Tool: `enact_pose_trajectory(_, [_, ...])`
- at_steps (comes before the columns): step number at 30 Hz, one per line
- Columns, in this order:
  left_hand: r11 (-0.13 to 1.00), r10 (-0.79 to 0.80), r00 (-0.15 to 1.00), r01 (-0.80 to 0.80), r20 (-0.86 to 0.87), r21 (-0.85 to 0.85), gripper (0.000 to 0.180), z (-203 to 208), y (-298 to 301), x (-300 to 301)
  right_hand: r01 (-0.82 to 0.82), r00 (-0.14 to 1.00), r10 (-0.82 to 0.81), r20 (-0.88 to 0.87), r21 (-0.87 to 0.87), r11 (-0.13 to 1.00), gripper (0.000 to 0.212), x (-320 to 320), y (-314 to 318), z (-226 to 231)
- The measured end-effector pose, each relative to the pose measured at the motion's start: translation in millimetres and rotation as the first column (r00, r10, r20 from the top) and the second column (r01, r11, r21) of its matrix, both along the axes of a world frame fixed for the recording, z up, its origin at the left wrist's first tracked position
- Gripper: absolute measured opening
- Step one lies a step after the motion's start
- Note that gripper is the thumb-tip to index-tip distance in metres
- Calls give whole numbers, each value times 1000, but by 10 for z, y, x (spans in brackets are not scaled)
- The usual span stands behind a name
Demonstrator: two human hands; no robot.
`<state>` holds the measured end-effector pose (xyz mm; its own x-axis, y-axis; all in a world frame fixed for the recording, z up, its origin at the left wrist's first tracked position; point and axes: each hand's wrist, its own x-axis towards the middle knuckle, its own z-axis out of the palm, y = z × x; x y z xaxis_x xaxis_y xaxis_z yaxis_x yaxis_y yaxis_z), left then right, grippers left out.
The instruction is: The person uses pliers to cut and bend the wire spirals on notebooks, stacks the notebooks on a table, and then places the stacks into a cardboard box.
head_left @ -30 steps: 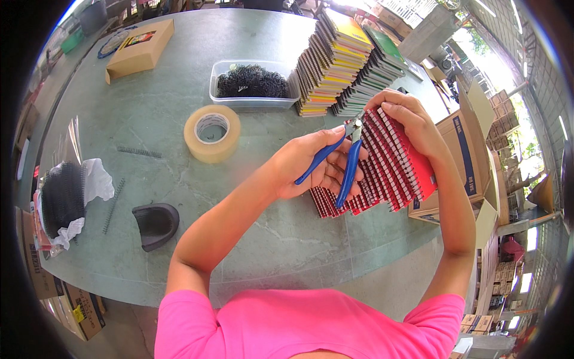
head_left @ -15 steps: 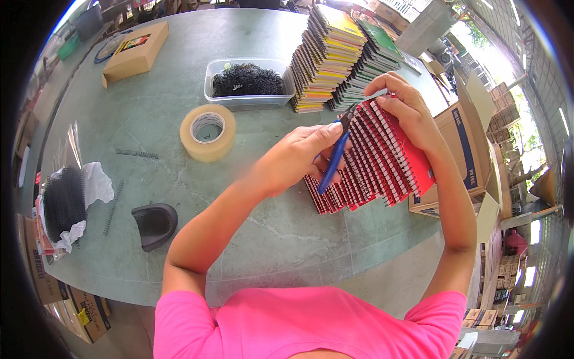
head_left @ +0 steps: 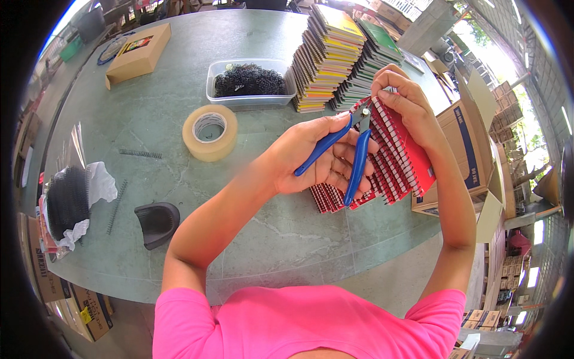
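Observation:
Blue-handled cutting pliers (head_left: 357, 164) rest in my left hand (head_left: 299, 152), their handles spread apart and the jaws at the top end of a red notebook's coil. My right hand (head_left: 408, 107) bends over the upper corner of that top red spiral notebook (head_left: 412, 158), thumb and finger pinched at the coil's end. What lies between those fingertips is too small to make out. Beneath it, several more red spiral notebooks (head_left: 329, 197) form a leaning stack, their bound edges toward my left hand, which partly covers them.
Behind stand stacks of yellow (head_left: 329, 66) and green (head_left: 373, 72) notebooks. A clear tub (head_left: 251, 102) holds black coils. A tape roll (head_left: 194, 140), a black curved piece (head_left: 156, 224), loose coils (head_left: 140, 154) and a coil bundle (head_left: 66, 203) lie left. An open carton (head_left: 460, 143) stands right.
The pliers' handles have opened wide in my left hand, and their jaws have moved slightly right and up. My right fingers have closed in at the coil's end; a pale sliver there no longer shows.

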<state>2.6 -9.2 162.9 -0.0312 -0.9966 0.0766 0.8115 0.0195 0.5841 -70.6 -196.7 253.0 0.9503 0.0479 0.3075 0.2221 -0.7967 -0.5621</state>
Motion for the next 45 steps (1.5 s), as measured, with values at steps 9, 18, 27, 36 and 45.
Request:
enact_pose_trajectory(9, [749, 424, 106, -599, 900, -282, 48, 48, -61, -183, -27, 1000, 26, -16, -43, 999, 18, -12, -50, -14])
enact_pose_trajectory(18, [762, 137, -154, -615, 979, -203, 42, -514, 705, -252, 156, 984, -111, 141, -359, 920, 22, -20, 2, -39])
enact_pose_trajectory(27, [859, 39, -670, -357, 741, -368, 47, -1295, 906, -435, 23, 957, -60, -285, -131, 991, 39, -241, -44, 492])
enact_pose_trajectory(36, [733, -292, -718, -592, 631, -334, 29, -1150, -211, 1643, 534, 832, -403, -380, 356, 767, 46, -1445, -959, -830])
enact_pose_trajectory(45, [775, -408, -676, -612, 613, -159, 21, -1189, 98, 2106, 394, 737, -457, -498, -232, 889, 68, -1452, -265, -2641])
